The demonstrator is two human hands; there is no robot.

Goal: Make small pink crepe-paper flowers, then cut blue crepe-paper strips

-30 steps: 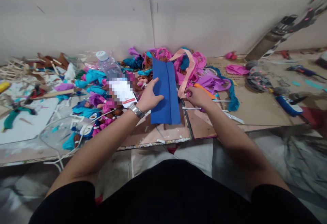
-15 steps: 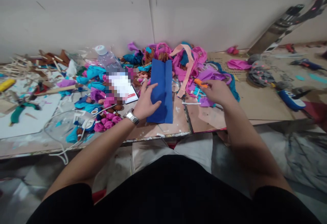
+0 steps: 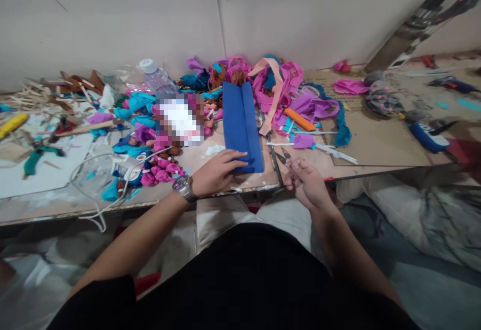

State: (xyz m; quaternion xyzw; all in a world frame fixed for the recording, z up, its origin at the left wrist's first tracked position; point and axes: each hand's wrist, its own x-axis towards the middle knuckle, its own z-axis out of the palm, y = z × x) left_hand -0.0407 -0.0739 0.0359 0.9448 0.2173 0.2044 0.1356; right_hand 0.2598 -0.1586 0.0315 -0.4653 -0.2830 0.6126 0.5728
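Note:
A long folded strip of dark blue paper point(image 3: 240, 122) lies on the low work board point(image 3: 376, 149), running away from me. My left hand point(image 3: 216, 172), with a wristwatch, rests flat on its near end, fingers stretched out. My right hand point(image 3: 308, 182) is closed on a small pair of scissors point(image 3: 283, 158), blades open and pointing toward the paper's near right corner. An orange-handled tool point(image 3: 299, 119) lies among the scraps beyond.
Heaps of pink, purple and teal crepe paper scraps point(image 3: 278, 89) crowd the back of the board. A plastic bottle point(image 3: 158, 81) lies at left, with a wire hoop point(image 3: 101, 179) and wooden sticks point(image 3: 33, 99). Tools point(image 3: 428, 137) lie at right by the wall.
My right hand came back from the orange tool among the scraps, now holding scissors near the board's front edge. My left hand slid down to the blue paper's near end.

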